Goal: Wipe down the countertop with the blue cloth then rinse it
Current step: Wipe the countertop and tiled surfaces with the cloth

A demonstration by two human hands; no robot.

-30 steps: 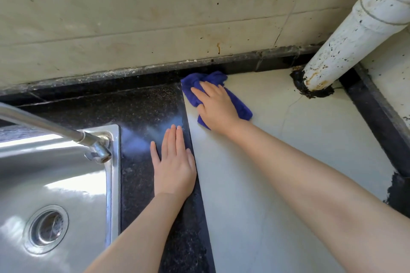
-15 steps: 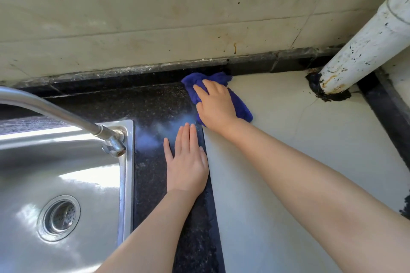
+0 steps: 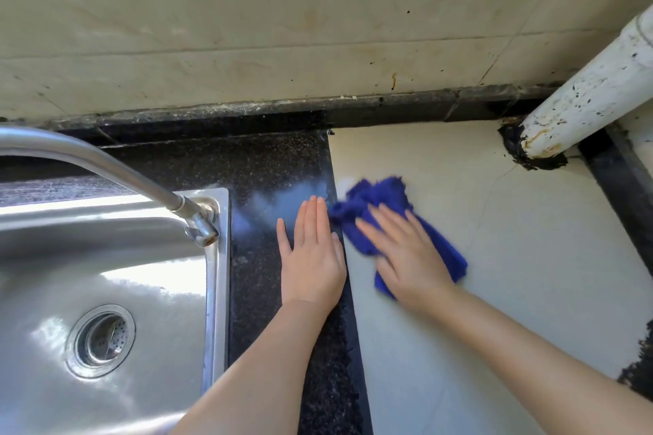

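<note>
The blue cloth [image 3: 380, 198] lies crumpled on the pale countertop [image 3: 494, 258], close to the seam with the dark speckled strip [image 3: 268, 166]. My right hand [image 3: 406, 254] presses flat on the cloth with fingers spread and straight, blurred by motion. My left hand [image 3: 312, 251] rests flat on the dark strip just left of the cloth, fingers together, its fingertips nearly touching the cloth's edge.
A steel sink [image 3: 106, 275] with a drain strainer [image 3: 100, 341] fills the left. Its tap [image 3: 106, 166] arches over the basin from the sink's right rim. A stained white pipe [image 3: 583, 99] rises from the counter's back right corner. Tiled wall [image 3: 282, 28] runs behind.
My right hand has dragged the cloth from the back edge by the wall toward me across the pale counter. The left hand stays flat on the dark strip.
</note>
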